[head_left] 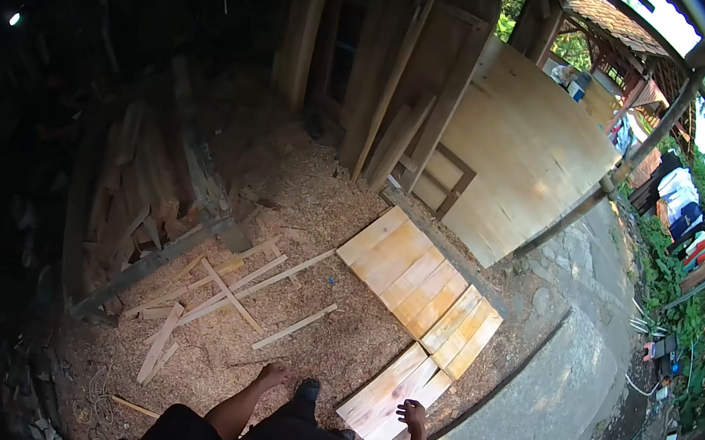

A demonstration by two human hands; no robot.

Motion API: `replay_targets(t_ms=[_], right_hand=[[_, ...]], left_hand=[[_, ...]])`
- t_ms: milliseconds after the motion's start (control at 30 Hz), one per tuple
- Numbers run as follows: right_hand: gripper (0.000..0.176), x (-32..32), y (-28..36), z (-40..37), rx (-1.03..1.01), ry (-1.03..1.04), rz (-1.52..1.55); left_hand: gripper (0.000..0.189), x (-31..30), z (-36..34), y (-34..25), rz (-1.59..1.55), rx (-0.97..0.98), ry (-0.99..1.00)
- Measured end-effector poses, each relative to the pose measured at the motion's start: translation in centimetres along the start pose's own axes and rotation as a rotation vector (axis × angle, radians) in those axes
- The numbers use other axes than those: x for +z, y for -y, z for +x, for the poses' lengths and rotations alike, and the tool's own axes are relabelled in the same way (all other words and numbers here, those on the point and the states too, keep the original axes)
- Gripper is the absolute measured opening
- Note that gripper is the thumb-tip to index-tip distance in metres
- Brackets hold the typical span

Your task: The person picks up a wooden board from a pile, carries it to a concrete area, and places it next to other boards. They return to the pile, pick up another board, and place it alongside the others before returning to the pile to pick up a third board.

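The boards (427, 294) are laid side by side on the floor (347, 341), which is covered with shavings, in front of the person and to the right. They are set in adjoining groups, the lowest of which, the pale boards (380, 397), is placed nearest to the person, with its upper end close against the others. The right hand (411, 414) is held over the pale boards near their right edge, its fingers parted and spread fairly wide; whether the wood is touched by the fingertips cannot be told. The left hand (272, 374) is held low at the person's left, above the shavings and well apart from the boards; whether its fingers are closed or loose cannot be told. A dark shoe (309, 389) is seen between the hands. To the left of the boards, thin sticks (232, 296) are scattered, some of them crossed, and a single stick (295, 326) is left lying apart from these. Farther left, scrap wood (145, 170) is heaped in shadow behind a beam (147, 266). Beyond the boards, a large sheet (535, 145) is stood on edge, with a small frame (466, 181) propped at its lower left, and tall planks (403, 78) are leaned beside it. At the right, a concrete path (560, 383) is bordered by plants (693, 324).
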State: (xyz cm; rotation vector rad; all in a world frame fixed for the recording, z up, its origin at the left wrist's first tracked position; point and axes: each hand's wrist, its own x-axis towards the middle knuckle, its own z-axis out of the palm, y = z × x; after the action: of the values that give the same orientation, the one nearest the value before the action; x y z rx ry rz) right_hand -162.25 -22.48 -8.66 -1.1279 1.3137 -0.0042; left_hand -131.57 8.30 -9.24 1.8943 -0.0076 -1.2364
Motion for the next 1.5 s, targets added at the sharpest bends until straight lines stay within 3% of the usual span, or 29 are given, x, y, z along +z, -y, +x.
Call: replay_targets(t_ms=[133,300,367,400,433,467,567,667,767,867,900,1033,1100,1133,1233,1300,1367,1433,1467,1500], right_hand=[[0.027,6.1,3.6,0.9,-0.092,0.054,-0.085],[0.028,8.2,2.5,3.3,0.111,0.071,-0.233],[0.026,7.6,2.5,4.2,0.299,0.12,-0.28],[0.025,7.2,2.0,5.3,0.347,0.165,-0.29],[0.025,6.4,0.9,7.4,0.397,0.209,-0.301],[0.025,3.5,-5.1,13.7,0.437,0.394,-0.27],[0.025,5.2,0.4,16.4,0.421,0.341,-0.312],[0.026,7.5,6.0,17.9,0.408,0.252,-0.336],[0.025,9.2,10.5,24.9,0.31,0.276,-0.54],[0.03,13.0,22.6,24.4,0.131,0.471,-0.457],[0.031,15.0,27.3,23.8,0.195,0.398,-0.587],[0.023,20.0,37.9,28.7,-0.008,0.422,-0.692],[0.024,22.4,42.5,30.5,-0.036,0.435,-0.771],[0.024,23.6,44.5,31.4,-0.057,0.458,-0.791],[0.023,27.3,49.5,33.4,-0.143,0.543,-0.897],[0.023,29.9,52.4,33.7,-0.177,0.564,-1.002],[0.024,32.3,54.9,33.6,-0.206,0.618,-1.057],[0.024,34.2,56.0,33.5,-0.178,0.573,-1.02],[0.025,35.4,56.8,33.6,-0.159,0.542,-0.974],[0.027,35.7,57.3,33.6,-0.116,0.579,-0.92]], left_hand=[[0.025,-5.1,1.1,3.2,0.178,-0.069,-0.087],[0.02,-8.7,0.6,4.4,-0.004,-0.046,-0.267],[0.016,-9.3,1.3,6.2,-0.007,-0.038,-0.273],[0.014,-9.9,0.2,5.4,0.211,-0.016,-0.184],[0.014,-10.0,0.1,5.6,0.193,-0.033,-0.193],[0.015,-10.1,1.1,7.1,0.377,0.045,-0.182],[0.014,-10.0,5.0,9.5,0.401,0.136,-0.234],[0.017,-9.4,6.6,7.3,0.337,0.034,-0.227],[0.019,-8.7,6.5,-0.2,0.194,-0.077,-0.339],[0.018,-8.3,9.7,-4.1,0.142,-0.028,-0.404],[0.019,-8.4,11.0,-6.5,-0.041,-0.183,-0.424],[0.026,-10.3,13.2,-15.7,-0.411,0.027,-0.544],[0.022,-11.2,15.2,-16.4,-0.378,0.154,-0.57],[0.02,-11.6,16.4,-16.1,-0.548,0.129,-0.601],[0.02,-13.2,17.2,-15.3,-0.582,0.147,-0.624],[0.014,-14.4,16.5,-14.8,-0.743,-0.059,-0.624],[0.014,-15.3,18.3,-10.8,-0.408,-0.094,-0.606],[0.018,-17.7,20.6,-8.7,0.584,-0.071,-0.317],[0.022,-18.1,21.2,-9.3,0.618,-0.191,-0.318],[0.022,-18.4,21.9,-10.1,0.604,-0.189,-0.309]])
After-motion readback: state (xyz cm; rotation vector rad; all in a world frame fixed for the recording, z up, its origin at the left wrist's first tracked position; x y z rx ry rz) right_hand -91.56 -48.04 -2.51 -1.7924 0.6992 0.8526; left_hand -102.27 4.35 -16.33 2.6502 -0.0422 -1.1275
